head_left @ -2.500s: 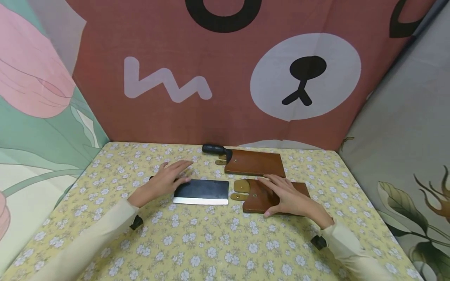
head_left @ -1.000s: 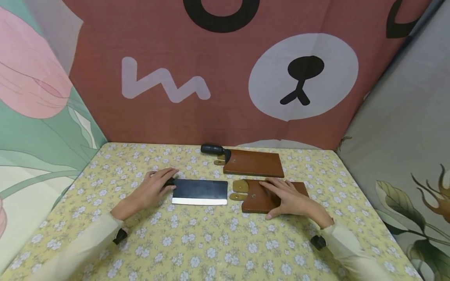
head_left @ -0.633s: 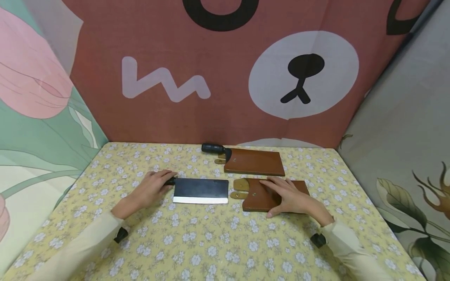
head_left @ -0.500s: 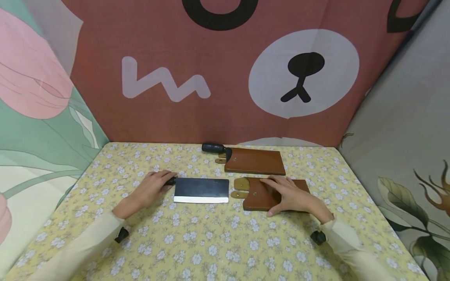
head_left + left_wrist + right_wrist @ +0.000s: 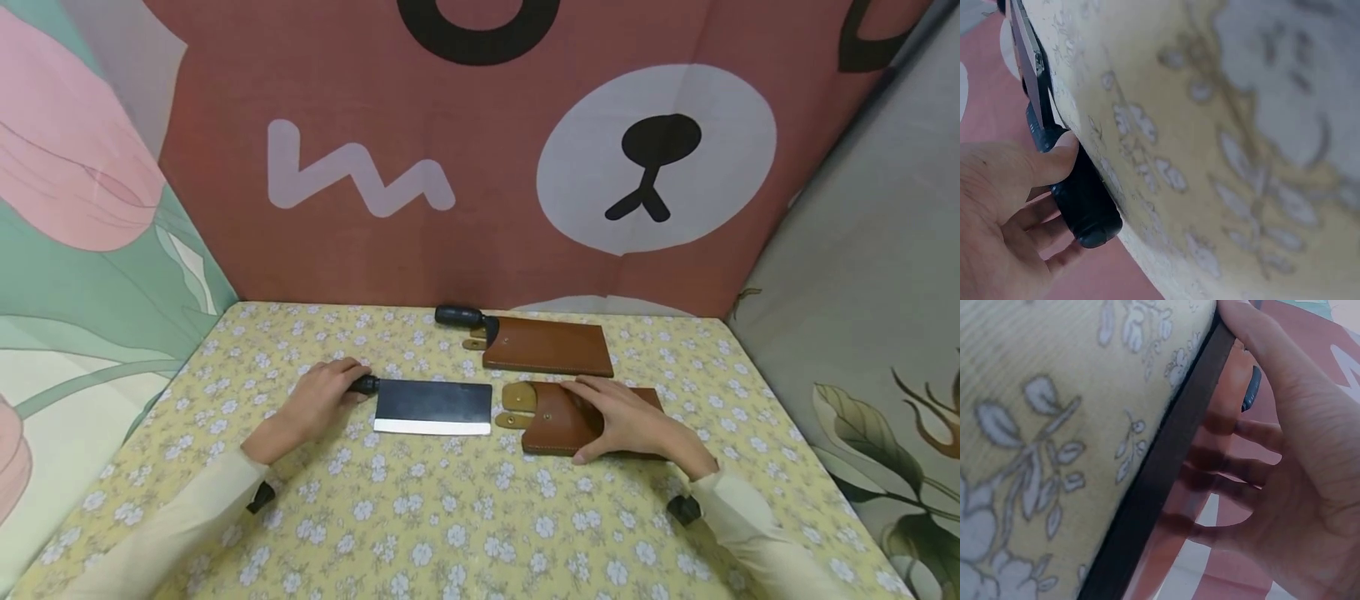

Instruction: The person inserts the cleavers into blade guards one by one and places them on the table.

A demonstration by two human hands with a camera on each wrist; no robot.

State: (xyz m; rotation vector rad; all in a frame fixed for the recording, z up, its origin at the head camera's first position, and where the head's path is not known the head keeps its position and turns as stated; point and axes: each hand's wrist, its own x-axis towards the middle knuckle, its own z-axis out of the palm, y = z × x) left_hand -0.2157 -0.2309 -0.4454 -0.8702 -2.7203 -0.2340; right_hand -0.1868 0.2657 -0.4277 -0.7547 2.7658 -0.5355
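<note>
A cleaver (image 5: 432,406) lies flat on the table, its silver edge towards me and its black handle to the left. My left hand (image 5: 318,402) grips that handle; in the left wrist view the thumb lies along the handle (image 5: 1088,197), with fingers curled behind it. Right of the blade lies a brown leather knife sheath (image 5: 555,425), with its tan strap tabs (image 5: 517,398) at the end facing the blade. My right hand (image 5: 626,421) holds it across its width, thumb at the near edge and fingers reaching to the far edge.
Behind them lies a second brown leather sheath (image 5: 551,346) holding a knife, whose black handle (image 5: 459,317) sticks out to the left. A flowered yellow cloth (image 5: 420,517) covers the table. Printed fabric walls (image 5: 487,258) stand at the back and both sides.
My left hand has moved back to the left from over the blade and closed on the handle. My right hand stays on the sheath. The view shifts slightly.
</note>
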